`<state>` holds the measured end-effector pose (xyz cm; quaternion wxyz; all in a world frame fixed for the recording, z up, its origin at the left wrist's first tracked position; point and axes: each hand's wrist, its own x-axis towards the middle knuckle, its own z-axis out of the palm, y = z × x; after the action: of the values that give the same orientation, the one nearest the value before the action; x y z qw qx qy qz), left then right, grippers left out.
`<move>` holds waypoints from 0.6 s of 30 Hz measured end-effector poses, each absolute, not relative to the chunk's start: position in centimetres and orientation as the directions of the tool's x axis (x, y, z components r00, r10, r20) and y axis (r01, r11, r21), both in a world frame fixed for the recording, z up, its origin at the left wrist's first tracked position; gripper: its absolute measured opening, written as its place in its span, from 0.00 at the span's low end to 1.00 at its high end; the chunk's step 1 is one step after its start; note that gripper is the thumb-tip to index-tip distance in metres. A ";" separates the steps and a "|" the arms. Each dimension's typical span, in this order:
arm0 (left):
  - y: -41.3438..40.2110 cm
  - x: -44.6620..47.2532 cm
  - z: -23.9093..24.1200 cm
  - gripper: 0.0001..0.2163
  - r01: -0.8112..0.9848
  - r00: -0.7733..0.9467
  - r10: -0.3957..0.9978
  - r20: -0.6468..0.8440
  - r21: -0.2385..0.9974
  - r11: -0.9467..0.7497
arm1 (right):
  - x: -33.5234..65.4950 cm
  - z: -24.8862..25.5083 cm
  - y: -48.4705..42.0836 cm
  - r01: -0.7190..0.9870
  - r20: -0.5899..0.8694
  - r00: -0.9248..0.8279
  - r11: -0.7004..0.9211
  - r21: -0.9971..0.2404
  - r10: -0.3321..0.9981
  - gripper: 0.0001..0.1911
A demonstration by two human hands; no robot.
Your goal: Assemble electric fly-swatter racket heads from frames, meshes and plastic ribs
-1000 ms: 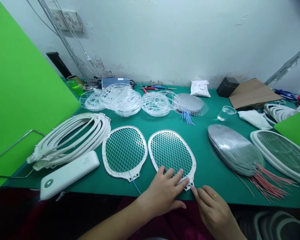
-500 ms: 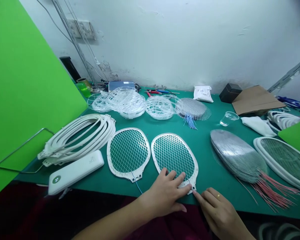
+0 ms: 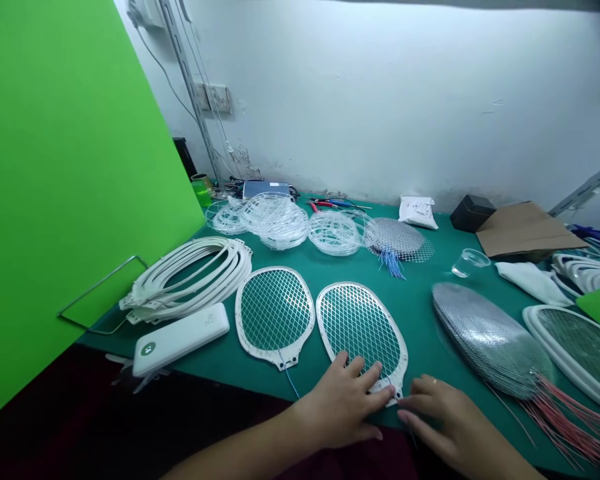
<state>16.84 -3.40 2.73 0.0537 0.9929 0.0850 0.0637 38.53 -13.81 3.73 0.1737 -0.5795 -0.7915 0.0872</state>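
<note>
Two pale racket-shaped frames with metal mesh lie side by side on a green table. My left hand [image 3: 347,400] rests with spread fingers on the lower part of the right frame [image 3: 403,347]. Beside that frame's narrow neck is my right hand [image 3: 443,410], its index fingertip at the neck's edge and the thumb a little apart below it. A thin strand shows under the right thumb; whether the fingers touch it I cannot tell. The left frame [image 3: 239,313] lies untouched, with a blue wire [image 3: 291,383] running from its neck towards me.
Left are stacked white frames [image 3: 145,283] and a white power bank [image 3: 183,339]. Clear plastic grilles [image 3: 280,223] and mesh with blue wires [image 3: 393,262] lie behind. At right are stacked mesh sheets [image 3: 485,337] with red wires [image 3: 565,420], a plastic cup [image 3: 470,262] and a white cloth [image 3: 533,281].
The view has shifted, so everything sits further right and lower. My right thumb now shows apart from the index finger at the neck. My left hand stays on the frame.
</note>
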 end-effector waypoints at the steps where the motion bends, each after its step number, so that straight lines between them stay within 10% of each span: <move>1: -3.7 16.6 2.7 0.30 0.172 0.974 0.186 0.130 0.115 -0.978 | 39.0 3.7 -12.8 0.883 0.167 -0.240 0.287 -0.372 0.956 0.12; 7: -5.1 15.8 0.9 0.24 0.225 0.948 0.236 0.214 0.076 -0.971 | 37.7 2.1 -3.8 0.943 0.190 -0.280 0.307 -0.132 0.941 0.26; 18: -4.0 18.1 -3.9 0.15 0.241 0.845 0.135 0.517 -0.142 -0.960 | 36.7 0.7 0.0 0.934 0.040 -0.318 0.320 -0.160 0.947 0.30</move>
<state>18.11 -4.03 -3.92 -0.1010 0.9551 0.0984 0.2604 36.70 -0.01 0.69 0.0632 -0.5804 -0.8101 0.0538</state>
